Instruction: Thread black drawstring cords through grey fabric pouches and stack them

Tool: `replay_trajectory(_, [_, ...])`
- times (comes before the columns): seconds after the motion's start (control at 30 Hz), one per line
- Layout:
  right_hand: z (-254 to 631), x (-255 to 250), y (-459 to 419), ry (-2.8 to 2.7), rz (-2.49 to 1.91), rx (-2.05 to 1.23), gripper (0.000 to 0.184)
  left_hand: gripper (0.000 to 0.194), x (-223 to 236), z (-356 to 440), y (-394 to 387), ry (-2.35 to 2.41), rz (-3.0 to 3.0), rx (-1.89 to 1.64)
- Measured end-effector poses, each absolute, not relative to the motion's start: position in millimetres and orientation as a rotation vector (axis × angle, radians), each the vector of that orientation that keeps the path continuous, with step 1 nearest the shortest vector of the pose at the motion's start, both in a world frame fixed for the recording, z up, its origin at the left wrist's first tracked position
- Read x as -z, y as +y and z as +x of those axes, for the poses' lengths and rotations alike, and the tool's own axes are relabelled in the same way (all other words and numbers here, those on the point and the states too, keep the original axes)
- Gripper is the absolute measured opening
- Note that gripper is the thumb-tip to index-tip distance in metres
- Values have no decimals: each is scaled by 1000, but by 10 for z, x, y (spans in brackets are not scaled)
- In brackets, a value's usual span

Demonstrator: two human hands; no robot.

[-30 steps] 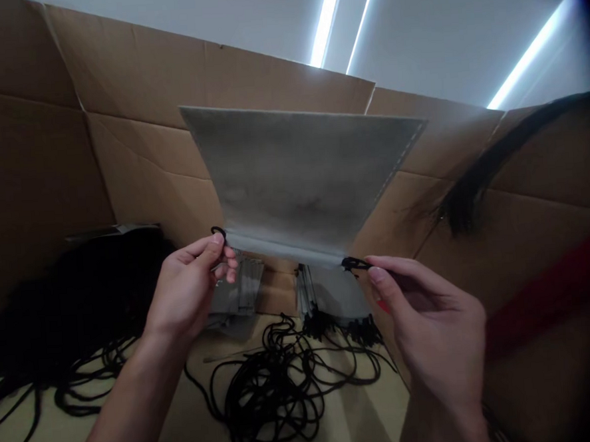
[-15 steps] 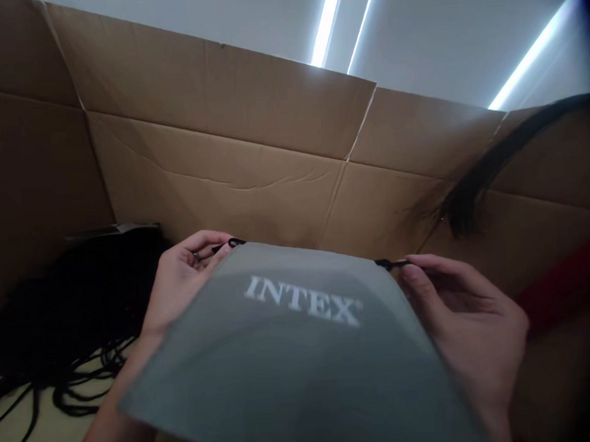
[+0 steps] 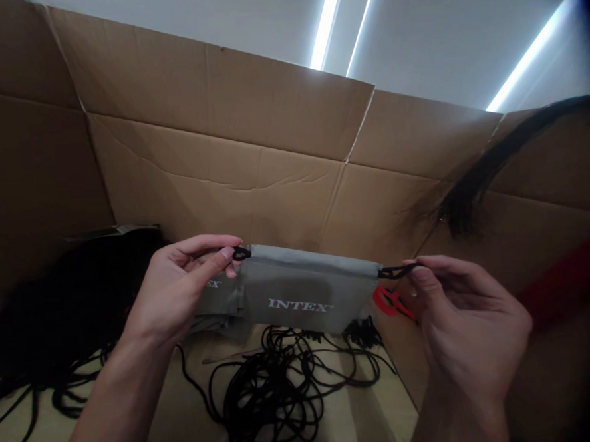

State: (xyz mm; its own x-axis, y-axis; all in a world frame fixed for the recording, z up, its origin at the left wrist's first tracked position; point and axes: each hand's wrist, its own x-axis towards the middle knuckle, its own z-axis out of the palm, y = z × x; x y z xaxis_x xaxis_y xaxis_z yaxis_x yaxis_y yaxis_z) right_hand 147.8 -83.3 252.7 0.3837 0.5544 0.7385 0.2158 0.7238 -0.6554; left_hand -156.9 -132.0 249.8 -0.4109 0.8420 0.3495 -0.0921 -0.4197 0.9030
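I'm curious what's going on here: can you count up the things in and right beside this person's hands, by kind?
Left hand, right hand: 2
Grey fabric INTEX pouch: 1
Black cord loops: 2
Red curved piece: 1
Total: 6

A grey INTEX pouch (image 3: pixel 292 296) hangs level, black cords (image 3: pixel 395 271) taut.

The pouch (image 3: pixel 304 290) lies at centre, spanning between the left hand (image 3: pixel 172 288) and the right hand (image 3: pixel 468 317). A second pouch (image 3: pixel 219 302) sits behind the left hand, partly hidden. A cord tangle (image 3: pixel 271 402) rests on the bench (image 3: pixel 167 422) at lower centre, below the first pouch. A cord heap (image 3: pixel 65 315) occupies the lower left. A small loop (image 3: pixel 390 302) lies just left of the right hand. A cardboard wall (image 3: pixel 220 145) stands behind all, across the upper frame.
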Motion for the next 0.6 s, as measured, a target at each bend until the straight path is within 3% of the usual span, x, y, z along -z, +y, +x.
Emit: replay_trajectory(0.6, [1528,-2562,-777,-1326,-723,-58,13,15,-2552,-1577,-1376,1201,1206,-2117])
